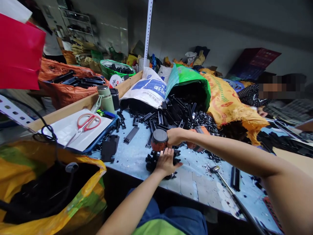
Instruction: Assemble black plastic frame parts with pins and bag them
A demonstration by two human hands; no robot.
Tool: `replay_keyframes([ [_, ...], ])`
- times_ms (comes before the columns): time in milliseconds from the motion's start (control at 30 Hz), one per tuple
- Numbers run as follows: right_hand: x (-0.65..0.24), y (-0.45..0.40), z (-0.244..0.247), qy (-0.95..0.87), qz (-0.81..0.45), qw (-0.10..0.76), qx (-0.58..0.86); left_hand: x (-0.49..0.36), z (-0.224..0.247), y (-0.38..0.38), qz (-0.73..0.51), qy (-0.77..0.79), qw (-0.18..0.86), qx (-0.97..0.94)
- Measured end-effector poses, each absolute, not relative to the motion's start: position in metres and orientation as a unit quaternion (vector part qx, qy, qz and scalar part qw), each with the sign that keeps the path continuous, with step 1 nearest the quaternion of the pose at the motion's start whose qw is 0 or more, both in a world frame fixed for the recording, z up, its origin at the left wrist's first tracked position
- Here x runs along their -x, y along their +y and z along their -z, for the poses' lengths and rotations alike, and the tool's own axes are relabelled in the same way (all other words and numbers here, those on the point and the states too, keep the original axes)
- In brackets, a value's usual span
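- Black plastic parts point(151, 160) lie bunched under the left hand point(167, 162), its thumb apart from its fingers; whether they grip, I cannot tell.
- Right hand point(174, 136), just beyond, is closed round an orange power tool point(159, 139).
- Work seems midway: a heap of loose pieces point(174, 111) remains beyond both hands; no finished count shows.
- Table point(132, 155) ends just nearer than the left hand; bare blue surface shows left of it, while a hammer point(228, 186) borders the right.

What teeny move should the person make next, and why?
Probably press the power tool gently downward: the right grip holds it close by the black pieces, and the left grip lies on them, seemingly steadying them. The tool's tip is hidden.
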State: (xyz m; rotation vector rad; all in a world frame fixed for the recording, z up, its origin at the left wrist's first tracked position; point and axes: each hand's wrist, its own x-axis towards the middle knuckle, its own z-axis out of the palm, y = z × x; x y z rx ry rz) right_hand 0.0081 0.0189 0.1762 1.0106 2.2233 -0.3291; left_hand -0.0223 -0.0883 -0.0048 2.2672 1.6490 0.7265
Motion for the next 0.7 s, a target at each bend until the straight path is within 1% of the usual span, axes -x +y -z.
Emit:
replay_keyframes([
  [133, -0.003, 0.005, -0.173, 0.853, 0.114, 0.351, -0.369, 0.024, -0.001, -0.091, -0.247, 0.569, 0.147, -0.771],
  [233, -0.002, -0.005, -0.171, 0.854, 0.099, 0.347, -0.375, 0.026, -0.009, -0.092, -0.238, 0.569, 0.164, -0.769],
  [433, -0.002, -0.027, -0.184, 0.879, 0.049, 0.303, -0.364, 0.027, -0.015, -0.097, -0.223, 0.586, 0.186, -0.757],
  [600, 0.018, -0.033, -0.177, 0.872, 0.102, 0.346, -0.329, 0.026, -0.012, -0.098, -0.233, 0.575, 0.188, -0.761],
  [700, 0.027, -0.033, -0.166, 0.871, 0.132, 0.355, -0.313, 0.026, -0.013, -0.097, -0.229, 0.579, 0.194, -0.759],
])
